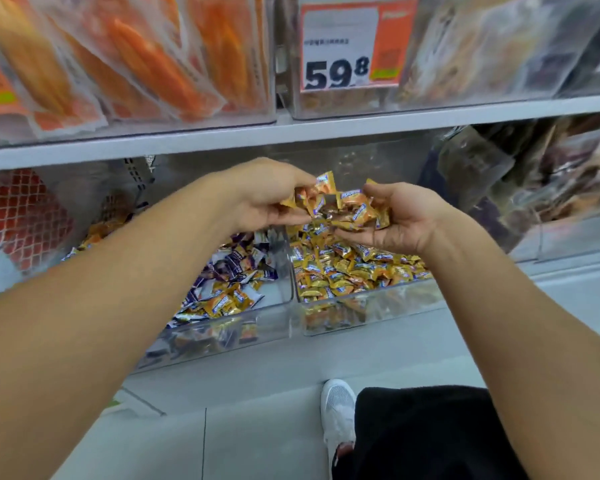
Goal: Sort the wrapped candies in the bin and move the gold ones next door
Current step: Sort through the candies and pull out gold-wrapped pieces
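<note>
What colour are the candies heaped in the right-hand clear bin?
Gold, with small blue-and-white labels: the candies in the right bin, seen in the head view.

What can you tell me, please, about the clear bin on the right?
The right bin is clear hard plastic, open-topped, standing on the lower shelf against the left bin. It holds a heap of gold candies. Both hands, the left hand and right hand, hold more gold candies above it, not touching it.

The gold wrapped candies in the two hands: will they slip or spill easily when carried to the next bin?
Probably yes. The gold candies lie loose in the cupped right hand, so tilting may spill them. Their glossy wrappers look slippery. The left hand pinches some by the wrapper, suggesting they are light.
</note>
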A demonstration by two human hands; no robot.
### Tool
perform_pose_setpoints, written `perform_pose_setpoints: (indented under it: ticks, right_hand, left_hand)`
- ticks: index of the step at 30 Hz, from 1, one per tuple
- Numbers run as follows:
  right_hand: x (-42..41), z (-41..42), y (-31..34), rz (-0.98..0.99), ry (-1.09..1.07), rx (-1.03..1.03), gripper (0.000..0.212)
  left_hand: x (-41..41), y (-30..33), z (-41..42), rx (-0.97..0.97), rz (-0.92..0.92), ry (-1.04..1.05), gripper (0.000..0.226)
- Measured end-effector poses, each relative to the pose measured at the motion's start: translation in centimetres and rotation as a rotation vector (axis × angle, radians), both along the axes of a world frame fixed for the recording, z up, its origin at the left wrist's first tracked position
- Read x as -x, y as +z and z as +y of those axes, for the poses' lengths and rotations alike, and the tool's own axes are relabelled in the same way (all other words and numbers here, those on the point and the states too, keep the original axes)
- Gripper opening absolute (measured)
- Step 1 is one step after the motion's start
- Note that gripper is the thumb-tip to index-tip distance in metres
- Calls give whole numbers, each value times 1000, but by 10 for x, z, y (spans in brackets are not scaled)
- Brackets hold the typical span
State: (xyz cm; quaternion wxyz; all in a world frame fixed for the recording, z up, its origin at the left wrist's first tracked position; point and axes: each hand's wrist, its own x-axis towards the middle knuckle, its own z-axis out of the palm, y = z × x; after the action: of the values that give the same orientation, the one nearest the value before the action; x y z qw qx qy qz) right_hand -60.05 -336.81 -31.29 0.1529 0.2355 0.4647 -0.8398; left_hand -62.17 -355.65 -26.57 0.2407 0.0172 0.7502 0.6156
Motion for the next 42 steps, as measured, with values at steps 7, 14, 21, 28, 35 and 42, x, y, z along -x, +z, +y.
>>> perform_pose_setpoints:
  ticks: [7, 14, 21, 28, 35, 42]
  right_hand:
    - [-4, 26, -4, 21, -42, -137, 43]
    - [-5, 24, 1, 88, 92, -386, 35]
    - [-15, -10, 14, 334, 131, -1452, 30]
    - [-41, -145, 27, 830, 659, -1694, 14]
    - [1, -187, -20, 379, 1339, -1965, 35]
    - [17, -195, -52, 366, 1159, -1833, 46]
  left_hand:
    - [21, -16, 38, 196, -34, -67, 33]
    - [16, -27, 34, 587, 565, -212, 62]
    - [-27, -28, -54, 541, 887, -161, 7]
    - [-30, -96, -142, 750, 527, -411, 20]
    - [-2, -121, -142, 1028, 685, -490, 31]
    - [0, -124, -161, 814, 679, -449, 9]
